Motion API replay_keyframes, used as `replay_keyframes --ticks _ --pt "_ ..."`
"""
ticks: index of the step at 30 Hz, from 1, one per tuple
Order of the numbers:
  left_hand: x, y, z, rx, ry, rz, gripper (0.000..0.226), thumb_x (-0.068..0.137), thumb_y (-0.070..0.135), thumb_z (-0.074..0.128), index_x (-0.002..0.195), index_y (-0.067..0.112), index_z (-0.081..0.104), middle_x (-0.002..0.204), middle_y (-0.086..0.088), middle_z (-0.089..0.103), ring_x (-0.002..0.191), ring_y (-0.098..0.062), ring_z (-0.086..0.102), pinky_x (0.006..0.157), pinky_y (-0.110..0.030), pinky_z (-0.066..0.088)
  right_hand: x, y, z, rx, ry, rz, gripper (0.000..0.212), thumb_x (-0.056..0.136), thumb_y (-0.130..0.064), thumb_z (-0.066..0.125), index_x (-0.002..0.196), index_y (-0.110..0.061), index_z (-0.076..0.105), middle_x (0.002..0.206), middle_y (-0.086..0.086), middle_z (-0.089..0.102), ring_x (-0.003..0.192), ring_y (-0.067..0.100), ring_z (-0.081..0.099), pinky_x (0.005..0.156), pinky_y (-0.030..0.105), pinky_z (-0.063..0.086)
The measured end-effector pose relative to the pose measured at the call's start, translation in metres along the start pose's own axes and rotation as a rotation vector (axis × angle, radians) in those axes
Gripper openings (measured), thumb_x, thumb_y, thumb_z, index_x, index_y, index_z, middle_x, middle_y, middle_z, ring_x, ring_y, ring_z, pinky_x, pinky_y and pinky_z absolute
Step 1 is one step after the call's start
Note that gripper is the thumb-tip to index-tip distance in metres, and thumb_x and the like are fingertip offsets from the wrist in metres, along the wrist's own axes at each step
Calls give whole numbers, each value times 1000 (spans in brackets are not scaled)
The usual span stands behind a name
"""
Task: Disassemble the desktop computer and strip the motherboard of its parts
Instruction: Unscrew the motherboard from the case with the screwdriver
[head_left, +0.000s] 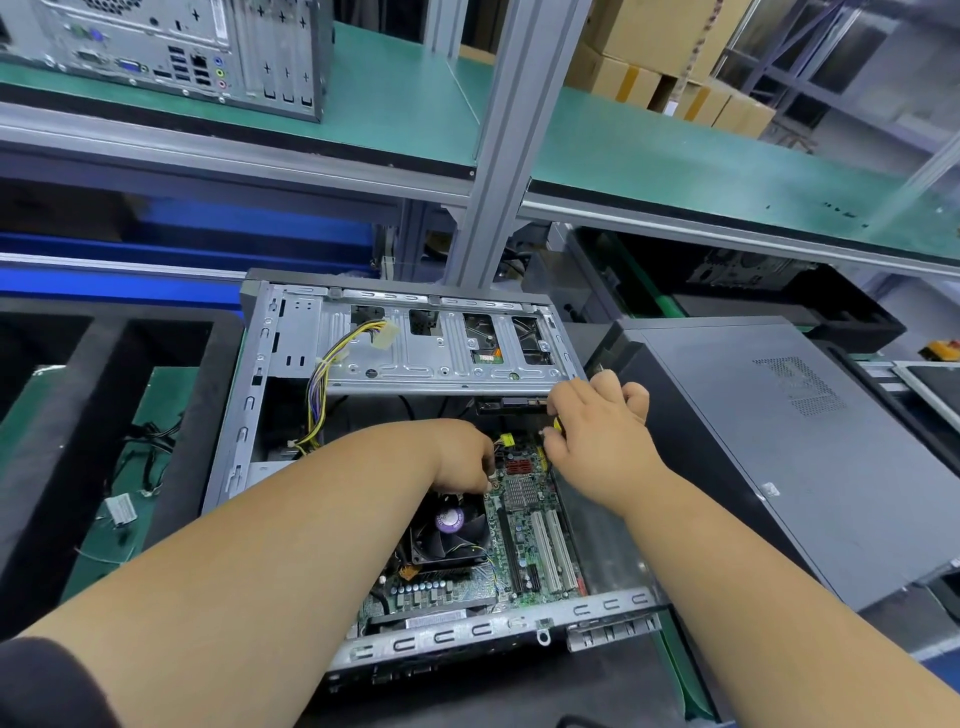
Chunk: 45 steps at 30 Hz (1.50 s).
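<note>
An open desktop case lies on its side in front of me, its green motherboard exposed with a black CPU fan on it. My left hand reaches over the fan, fingers curled down onto the board near a small yellow connector. My right hand is just right of it at the board's far edge, fingers curled round something yellow and black that is mostly hidden. A bundle of yellow and black cables hangs from the silver drive cage.
The dark side panel lies to the right of the case. Black foam trays with loose cables sit at the left. A second computer stands on the green upper shelf, with cardboard boxes behind.
</note>
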<state>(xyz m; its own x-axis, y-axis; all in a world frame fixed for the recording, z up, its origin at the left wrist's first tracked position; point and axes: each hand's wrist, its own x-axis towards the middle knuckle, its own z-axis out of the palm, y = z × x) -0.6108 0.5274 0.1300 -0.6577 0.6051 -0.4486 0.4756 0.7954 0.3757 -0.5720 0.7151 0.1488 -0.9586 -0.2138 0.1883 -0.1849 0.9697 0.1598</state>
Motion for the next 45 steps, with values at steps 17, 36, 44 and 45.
replay_keyframes --ticks 17,36,44,45 --pt "0 0 -1 2 -10 -3 41 94 39 55 132 23 55 131 -4 53 115 -23 52 81 -24 36 0 0 -2 39 -27 -43 21 97 -46 48 92 -27 55 85 -14 60 97 15 34 87 38 19" --pt "-2 1 -2 -4 -6 -5 40 95 38 54 132 23 56 134 -4 51 117 -23 51 83 -25 36 0 2 1 36 -22 -23 20 86 -26 50 106 -25 50 105 -10 56 105 18 35 89 37 18" --pt "-2 0 -3 -8 -7 -5 40 94 38 54 132 23 56 133 -4 51 116 -23 52 81 -25 35 1 1 2 19 -28 -31 17 94 -36 53 108 -26 52 101 -13 62 104 17 37 88 38 20" --pt "-2 0 -3 -11 -8 -5 40 95 38 54 132 23 55 133 -4 51 116 -23 52 80 -25 35 1 2 1 39 -26 -17 18 92 -33 54 109 -27 52 102 -14 60 105 17 37 89 38 19"
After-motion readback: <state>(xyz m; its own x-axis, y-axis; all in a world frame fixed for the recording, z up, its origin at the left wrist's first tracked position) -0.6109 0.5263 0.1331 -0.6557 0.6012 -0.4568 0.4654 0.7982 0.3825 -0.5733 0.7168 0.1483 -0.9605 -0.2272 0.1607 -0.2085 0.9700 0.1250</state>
